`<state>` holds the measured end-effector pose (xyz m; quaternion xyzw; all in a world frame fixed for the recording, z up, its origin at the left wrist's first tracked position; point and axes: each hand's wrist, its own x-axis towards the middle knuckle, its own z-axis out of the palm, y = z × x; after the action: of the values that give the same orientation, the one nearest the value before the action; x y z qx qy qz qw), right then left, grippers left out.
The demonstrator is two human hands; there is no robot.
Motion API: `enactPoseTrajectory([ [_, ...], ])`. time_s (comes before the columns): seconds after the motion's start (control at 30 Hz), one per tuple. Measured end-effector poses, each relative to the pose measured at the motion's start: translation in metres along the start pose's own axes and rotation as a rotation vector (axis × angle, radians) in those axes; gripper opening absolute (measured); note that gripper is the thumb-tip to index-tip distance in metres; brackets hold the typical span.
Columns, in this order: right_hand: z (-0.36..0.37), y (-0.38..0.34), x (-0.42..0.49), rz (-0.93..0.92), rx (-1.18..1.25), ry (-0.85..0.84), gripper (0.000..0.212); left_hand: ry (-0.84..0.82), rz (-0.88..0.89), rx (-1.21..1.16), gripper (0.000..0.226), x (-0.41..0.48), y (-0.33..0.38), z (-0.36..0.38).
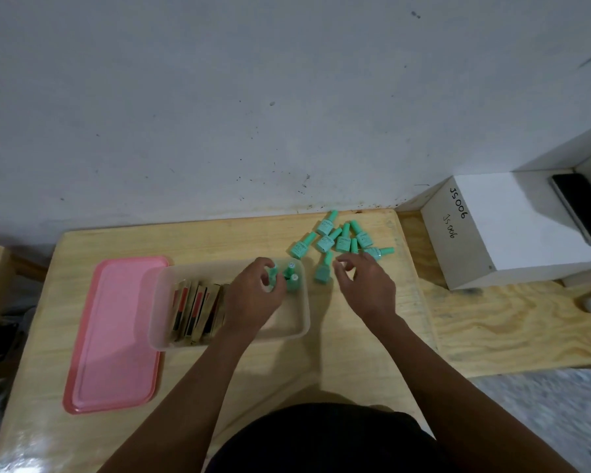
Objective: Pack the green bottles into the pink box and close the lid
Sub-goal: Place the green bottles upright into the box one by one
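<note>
A translucent box (pixel 301 322) sits in the middle of the wooden table, its pink lid (pixel 116 336) lying flat to its left. Inside the box's far right corner stand two green bottles (pixel 291 276). My left hand (pixel 253 295) is inside the box and grips a third green bottle (pixel 272 272) upright beside them. Several green bottles (pixel 342 238) lie loose on the table beyond the box's right end. My right hand (pixel 365 285) hovers over the table with fingers spread, just right of one lying bottle (pixel 322 272), holding nothing.
Several flat brown and red packets (pixel 198 310) stand in the box's left half. A white box (pixel 492 230) marked JS006 stands at the right with a dark phone (pixel 584 206) above it. The wall (pixel 219 114) runs along the table's far edge.
</note>
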<state>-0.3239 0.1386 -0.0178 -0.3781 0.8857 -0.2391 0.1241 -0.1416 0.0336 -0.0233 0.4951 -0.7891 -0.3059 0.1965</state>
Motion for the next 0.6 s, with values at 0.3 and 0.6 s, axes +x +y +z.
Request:
enactPoseTrajectory([
  [0.3, -0.020, 0.102, 0.037, 0.509, 0.276, -0.162, 0.035, 0.041, 0.267, -0.098, 0.012, 0.011, 0.081, 0.041],
  [0.6, -0.008, 0.113, 0.087, 0.660, 0.348, -0.197, 0.054, -0.401, -0.170, 0.127, 0.044, 0.047, 0.117, 0.127],
])
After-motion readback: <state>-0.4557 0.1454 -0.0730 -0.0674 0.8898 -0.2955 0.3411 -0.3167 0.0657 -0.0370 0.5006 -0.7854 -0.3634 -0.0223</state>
